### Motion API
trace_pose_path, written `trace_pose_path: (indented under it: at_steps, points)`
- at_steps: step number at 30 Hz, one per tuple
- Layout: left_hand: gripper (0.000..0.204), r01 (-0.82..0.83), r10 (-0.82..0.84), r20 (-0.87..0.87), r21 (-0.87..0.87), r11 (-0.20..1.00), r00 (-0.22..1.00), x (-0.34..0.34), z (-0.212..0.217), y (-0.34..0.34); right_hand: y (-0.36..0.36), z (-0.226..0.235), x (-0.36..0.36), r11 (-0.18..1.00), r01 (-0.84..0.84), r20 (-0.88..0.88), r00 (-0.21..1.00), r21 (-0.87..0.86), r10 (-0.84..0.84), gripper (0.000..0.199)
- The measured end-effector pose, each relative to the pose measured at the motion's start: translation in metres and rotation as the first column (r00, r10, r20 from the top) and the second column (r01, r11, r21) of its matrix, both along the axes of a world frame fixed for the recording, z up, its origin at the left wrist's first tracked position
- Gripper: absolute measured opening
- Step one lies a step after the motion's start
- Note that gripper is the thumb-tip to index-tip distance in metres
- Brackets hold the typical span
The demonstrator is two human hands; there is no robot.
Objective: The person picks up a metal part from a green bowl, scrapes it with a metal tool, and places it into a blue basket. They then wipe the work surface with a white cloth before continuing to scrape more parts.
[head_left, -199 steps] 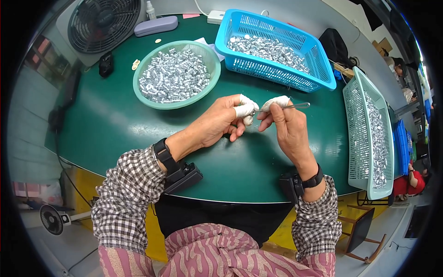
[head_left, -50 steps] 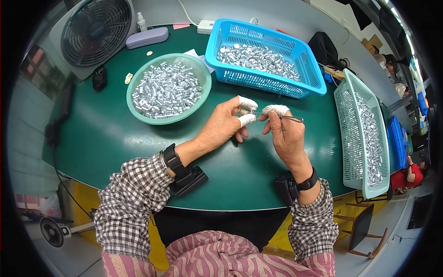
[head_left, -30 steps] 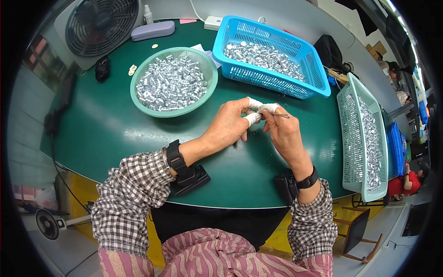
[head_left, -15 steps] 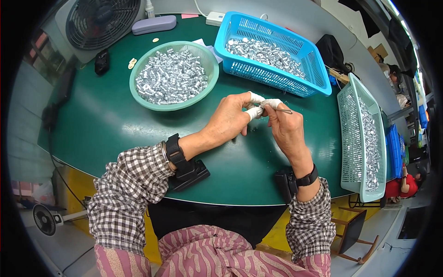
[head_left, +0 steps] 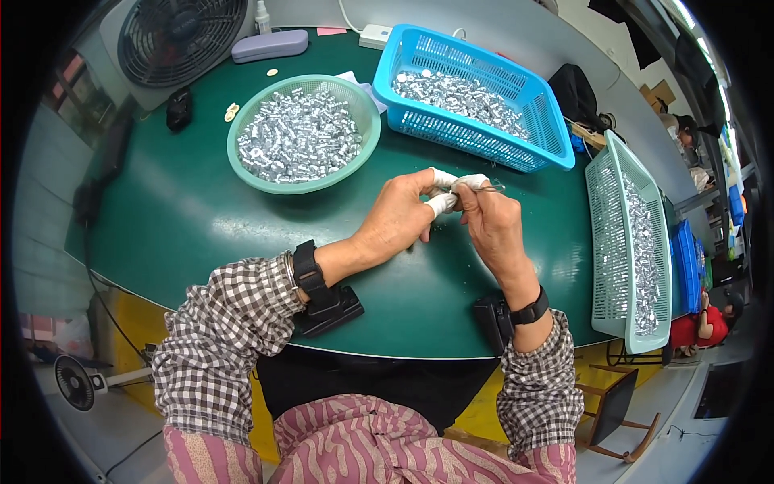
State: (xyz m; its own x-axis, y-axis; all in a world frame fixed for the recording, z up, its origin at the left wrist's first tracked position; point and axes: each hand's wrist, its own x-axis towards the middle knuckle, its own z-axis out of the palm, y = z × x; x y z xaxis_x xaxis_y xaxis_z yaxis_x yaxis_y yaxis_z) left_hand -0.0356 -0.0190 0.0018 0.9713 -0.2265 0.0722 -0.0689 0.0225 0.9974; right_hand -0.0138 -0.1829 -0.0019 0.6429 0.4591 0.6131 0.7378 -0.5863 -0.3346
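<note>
Over the green table point(head_left: 322, 230), my two hands meet at the fingertips below the blue basket. White wraps cover several of the fingertips. My left hand point(head_left: 395, 211) is closed in a pinch; what lies between its fingers is too small and hidden to make out. My right hand point(head_left: 496, 222) grips a thin metal tool point(head_left: 493, 187), whose bent, loop-like end sticks out past the forefinger, its other end hidden at the pinch. Small silvery metal parts point(head_left: 298, 137) fill the round pale green basket point(head_left: 242, 173) to the left.
More metal parts lie in the blue basket point(head_left: 476, 143) at the back and the long pale green basket point(head_left: 605, 242) at the right edge. A box fan point(head_left: 181, 36), a purple case point(head_left: 270, 46) and a black item point(head_left: 179, 109) stand at the far left.
My right hand has turned slightly, and the tool's outer end now points a little higher and shows as a loop. Both hands stay together at nearly the same place.
</note>
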Motion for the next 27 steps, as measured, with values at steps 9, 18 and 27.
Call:
trace_pose_path:
  at_steps: [9,18,27]
  points:
    - [0.027,0.047,-0.117,-0.221,-0.299,0.953,0.968,0.003,-0.003,0.014,0.001,0.019,-0.016,0.941,0.029,-0.098,0.995,0.336,0.004,0.021]
    - [0.029,0.046,-0.311,-0.332,-0.614,0.788,0.891,0.005,-0.008,0.017,0.006,0.019,-0.023,0.947,-0.074,-0.126,0.985,0.313,0.119,0.02]
    - [0.028,0.003,-0.282,-0.371,-0.601,0.799,0.885,0.007,-0.014,0.017,0.007,0.019,-0.022,0.961,-0.105,-0.093,0.987,0.256,0.133,0.015]
